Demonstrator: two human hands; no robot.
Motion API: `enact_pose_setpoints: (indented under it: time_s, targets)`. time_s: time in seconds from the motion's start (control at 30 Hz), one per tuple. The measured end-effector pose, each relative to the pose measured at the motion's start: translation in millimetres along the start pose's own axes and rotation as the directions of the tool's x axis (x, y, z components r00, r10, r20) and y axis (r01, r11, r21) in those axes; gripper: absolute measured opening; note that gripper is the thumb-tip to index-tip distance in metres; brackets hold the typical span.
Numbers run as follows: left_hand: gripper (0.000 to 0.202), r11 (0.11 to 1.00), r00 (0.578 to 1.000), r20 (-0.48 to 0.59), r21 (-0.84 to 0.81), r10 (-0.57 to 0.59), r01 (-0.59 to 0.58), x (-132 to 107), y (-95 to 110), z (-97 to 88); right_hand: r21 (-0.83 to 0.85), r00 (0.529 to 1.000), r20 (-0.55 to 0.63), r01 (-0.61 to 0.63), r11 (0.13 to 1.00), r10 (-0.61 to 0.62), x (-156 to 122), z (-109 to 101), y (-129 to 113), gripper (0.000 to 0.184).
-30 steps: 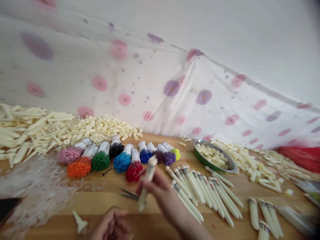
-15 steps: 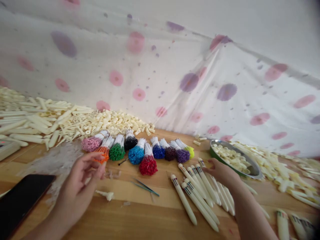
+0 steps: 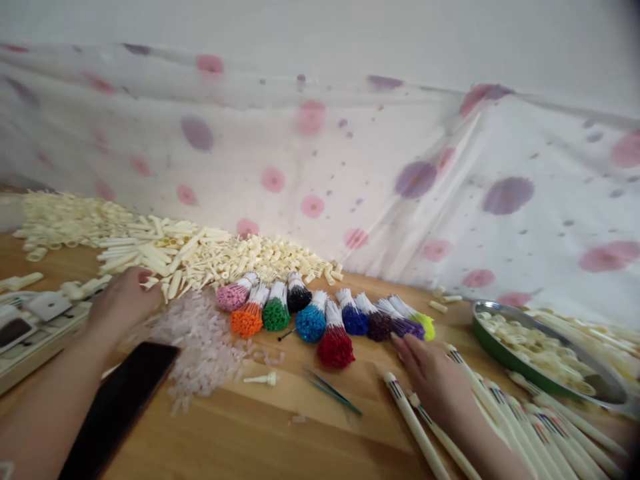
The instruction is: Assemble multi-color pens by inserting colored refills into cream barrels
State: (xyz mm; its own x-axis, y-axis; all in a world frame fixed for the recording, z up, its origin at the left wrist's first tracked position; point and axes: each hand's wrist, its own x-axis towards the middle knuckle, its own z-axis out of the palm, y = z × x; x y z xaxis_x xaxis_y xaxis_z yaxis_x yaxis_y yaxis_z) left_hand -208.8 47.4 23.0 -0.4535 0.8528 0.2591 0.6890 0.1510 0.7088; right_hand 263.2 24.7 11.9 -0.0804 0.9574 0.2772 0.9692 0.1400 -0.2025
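My left hand reaches to the near edge of a pile of cream plastic pen parts. Its fingers are curled, with a small cream part at the fingertips. My right hand is stretched forward over the multicolour pens, its fingertips by the purple refill bundle; I see nothing held in it. Bundled refills stand in a row, among them red, orange, green and light blue. Tweezers and a cream pointed piece lie in front.
A black phone lies beneath my left forearm, near a power strip. Clear plastic bits are heaped beside it. On the right stands a green-sided metal dish of cream rings. A spotted plastic sheet hangs behind.
The view has swung left. My left hand has moved from in front of the orange bundle to the cream pile at left. My right hand has shifted left, from the pens towards the purple bundle.
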Motion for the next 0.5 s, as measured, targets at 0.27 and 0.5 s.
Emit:
enact_pose_setpoints:
  time_s: [0.27,0.5]
  targets:
    - [0.027,0.958,0.987,0.118,0.277,-0.108,0.072,40.9,-6.1,20.6,0.222,0.932,-0.146,0.357,0.907,-0.331,-12.2,39.4,-56.8,0.043]
    - [0.03,0.955,0.958,0.2,0.256,-0.207,0.153,68.0,-5.1,36.2,0.301,0.933,-0.016,0.346,0.889,-0.358,-8.8,46.4,-83.8,0.017]
